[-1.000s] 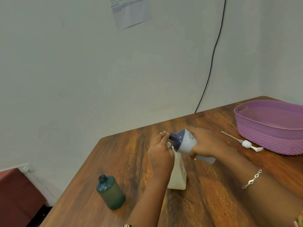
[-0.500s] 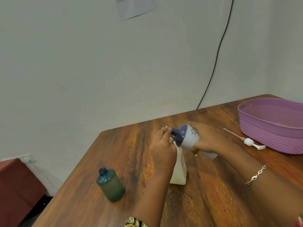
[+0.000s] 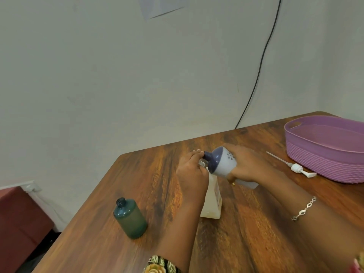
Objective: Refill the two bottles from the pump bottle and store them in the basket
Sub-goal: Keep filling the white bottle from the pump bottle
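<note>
Centrally: pale translucent bottle, upright on the table, with a little yellowish liquid at its base; its level is otherwise hard to judge.

Left hand: fingers curled round the pale bottle's neck, steadying it.

Pump bottle, white body, blue-purple shoulder, pump removed: tipped nearly on its side directly above the pale bottle, its neck meeting the pale bottle's mouth. Gripped round the body by the right hand. Flow not visible.

Step in hand, by judgement: pouring a refill into the pale bottle. To do it well:
- keep the two mouths aligned
- raise the pump bottle's base slowly
- hold the pale bottle firm against tipping
- stop short of the brim

Green bottle: uncapped, upright, well to the left of the pale bottle, apart from both hands; fill level cannot be told.

Pump head with dip tube: lying flat to the right of the pale bottle, just beside the purple basket, which stands farther right.
</note>
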The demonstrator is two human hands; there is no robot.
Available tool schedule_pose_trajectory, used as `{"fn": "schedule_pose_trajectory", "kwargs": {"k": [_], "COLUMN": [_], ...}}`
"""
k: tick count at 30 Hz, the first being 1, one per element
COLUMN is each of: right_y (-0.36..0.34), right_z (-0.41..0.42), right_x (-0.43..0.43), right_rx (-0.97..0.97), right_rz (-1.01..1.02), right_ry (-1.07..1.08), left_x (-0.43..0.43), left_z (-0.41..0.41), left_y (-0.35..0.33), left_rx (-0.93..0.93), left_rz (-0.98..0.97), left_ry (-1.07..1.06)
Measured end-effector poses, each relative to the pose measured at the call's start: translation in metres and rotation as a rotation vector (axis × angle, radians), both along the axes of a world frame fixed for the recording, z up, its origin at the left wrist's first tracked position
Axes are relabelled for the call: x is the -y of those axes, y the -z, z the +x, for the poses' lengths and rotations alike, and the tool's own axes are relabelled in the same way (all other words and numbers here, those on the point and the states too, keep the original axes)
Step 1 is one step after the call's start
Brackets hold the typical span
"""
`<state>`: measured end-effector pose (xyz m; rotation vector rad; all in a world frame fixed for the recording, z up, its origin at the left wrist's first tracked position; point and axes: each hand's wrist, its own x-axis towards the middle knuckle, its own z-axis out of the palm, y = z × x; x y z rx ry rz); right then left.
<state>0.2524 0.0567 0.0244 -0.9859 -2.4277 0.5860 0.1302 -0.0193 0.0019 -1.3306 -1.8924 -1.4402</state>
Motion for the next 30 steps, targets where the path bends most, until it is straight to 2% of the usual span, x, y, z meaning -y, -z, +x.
{"fn": "schedule_pose_trajectory", "kwargs": {"k": [3,12,17,26,30], "right_y": [-0.003,0.005,-0.001,0.011,0.011], "right_z": [0.001,0.001,0.002,0.000,-0.001], "right_x": [-0.002,-0.001,-0.002,-0.003,-0.006], "right_rx": [-0.022,0.003,-0.059,-0.054,-0.055], "right_rz": [0.004,0.025,0.008,0.017,-0.006], "right_ry": [-0.014,-0.015,-0.039,-0.015,-0.021], "left_x": [0.000,0.000,0.000,-0.001,0.005], "left_z": [-0.002,-0.005,-0.002,-0.001,0.002], "left_y": [-0.010,0.006,-0.013,0.005,0.001], "left_rx": [-0.005,-0.062,0.091,0.019,0.019], "left_rz": [-0.057,-0.034,-0.087,0.029,0.010], "left_ry": [-0.011,-0.026,-0.039,-0.023,0.003]}}
